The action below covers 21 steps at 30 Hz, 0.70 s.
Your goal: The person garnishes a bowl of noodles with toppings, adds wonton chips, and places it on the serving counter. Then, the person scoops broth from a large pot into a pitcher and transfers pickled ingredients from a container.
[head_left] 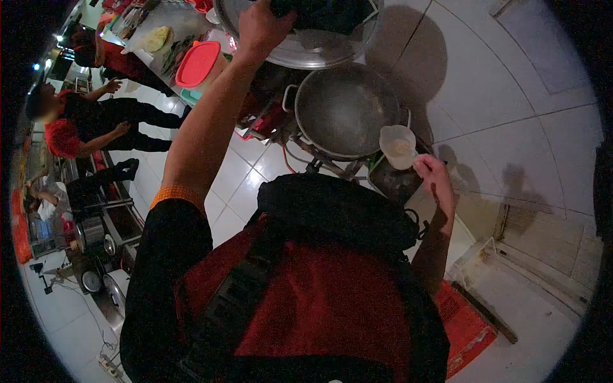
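Observation:
My right hand is closed on the handle of a small pale, translucent measuring jug, which has something light-coloured in its bottom. The jug is tilted over the right rim of a wide two-handled pan on a stove. No food can be made out in the pan. Behind it, my left hand is at the left side of a large round metal pot, against a dark cloth-like thing. The top edge of the view and the dark thing hide its fingertips, so its grip is unclear.
A container with a red lid and a metal counter are at the upper left. A dark tray-like vessel sits below the jug. Several people work at left, among them one in red and black. A red crate is at lower right.

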Each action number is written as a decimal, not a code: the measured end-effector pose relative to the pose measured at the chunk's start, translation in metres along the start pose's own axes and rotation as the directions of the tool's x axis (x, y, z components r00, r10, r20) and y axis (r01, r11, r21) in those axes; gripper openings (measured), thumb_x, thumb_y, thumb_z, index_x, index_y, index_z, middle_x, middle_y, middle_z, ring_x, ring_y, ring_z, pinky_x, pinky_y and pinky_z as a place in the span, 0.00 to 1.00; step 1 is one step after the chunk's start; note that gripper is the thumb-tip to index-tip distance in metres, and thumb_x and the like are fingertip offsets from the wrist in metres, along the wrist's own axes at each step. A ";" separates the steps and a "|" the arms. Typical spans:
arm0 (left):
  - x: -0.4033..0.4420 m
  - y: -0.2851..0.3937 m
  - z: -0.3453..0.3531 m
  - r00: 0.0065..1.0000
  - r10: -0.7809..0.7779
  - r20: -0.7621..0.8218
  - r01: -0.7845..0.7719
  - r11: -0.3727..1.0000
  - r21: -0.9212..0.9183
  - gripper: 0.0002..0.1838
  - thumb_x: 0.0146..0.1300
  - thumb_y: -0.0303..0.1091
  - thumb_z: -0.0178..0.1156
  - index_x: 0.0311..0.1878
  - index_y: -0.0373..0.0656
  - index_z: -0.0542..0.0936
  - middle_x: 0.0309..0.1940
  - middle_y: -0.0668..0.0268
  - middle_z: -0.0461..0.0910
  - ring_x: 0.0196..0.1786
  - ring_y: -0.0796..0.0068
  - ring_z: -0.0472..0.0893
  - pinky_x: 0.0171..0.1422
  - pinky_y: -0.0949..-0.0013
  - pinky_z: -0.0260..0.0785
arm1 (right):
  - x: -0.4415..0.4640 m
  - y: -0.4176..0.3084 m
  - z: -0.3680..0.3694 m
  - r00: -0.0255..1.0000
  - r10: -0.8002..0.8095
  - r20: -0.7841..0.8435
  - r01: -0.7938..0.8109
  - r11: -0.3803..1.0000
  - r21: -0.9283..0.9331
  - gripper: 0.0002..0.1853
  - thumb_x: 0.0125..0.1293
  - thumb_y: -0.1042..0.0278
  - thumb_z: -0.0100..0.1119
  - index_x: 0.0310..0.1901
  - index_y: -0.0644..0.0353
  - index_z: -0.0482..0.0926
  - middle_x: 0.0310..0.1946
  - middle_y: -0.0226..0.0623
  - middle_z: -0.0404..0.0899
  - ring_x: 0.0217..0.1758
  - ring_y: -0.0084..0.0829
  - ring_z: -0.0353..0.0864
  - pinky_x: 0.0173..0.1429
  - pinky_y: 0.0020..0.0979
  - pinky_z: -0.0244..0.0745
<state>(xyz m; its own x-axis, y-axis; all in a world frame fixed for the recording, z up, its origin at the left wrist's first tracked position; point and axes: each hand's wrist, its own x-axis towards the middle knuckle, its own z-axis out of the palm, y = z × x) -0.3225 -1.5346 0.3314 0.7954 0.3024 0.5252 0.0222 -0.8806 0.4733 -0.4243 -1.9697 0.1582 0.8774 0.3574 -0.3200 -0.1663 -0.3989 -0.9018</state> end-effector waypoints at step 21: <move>0.001 -0.019 0.090 0.988 0.145 0.051 -0.153 0.963 0.222 0.25 0.47 0.45 0.69 0.45 0.39 0.79 0.40 0.50 0.81 0.44 0.48 0.80 0.50 0.53 0.73 | 0.278 0.063 0.186 0.964 -0.227 0.138 0.195 0.252 -0.948 0.12 0.64 0.66 0.49 0.39 0.56 0.83 0.42 0.40 0.81 0.47 0.42 0.79 0.55 0.44 0.71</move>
<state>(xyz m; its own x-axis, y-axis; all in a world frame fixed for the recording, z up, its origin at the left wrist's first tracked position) -0.2679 -1.5507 0.2596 0.8199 0.1524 0.5519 0.0344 -0.9753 0.2182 -0.2749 -1.7382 -0.0414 0.8214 0.5517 -0.1444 0.5557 -0.8312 -0.0145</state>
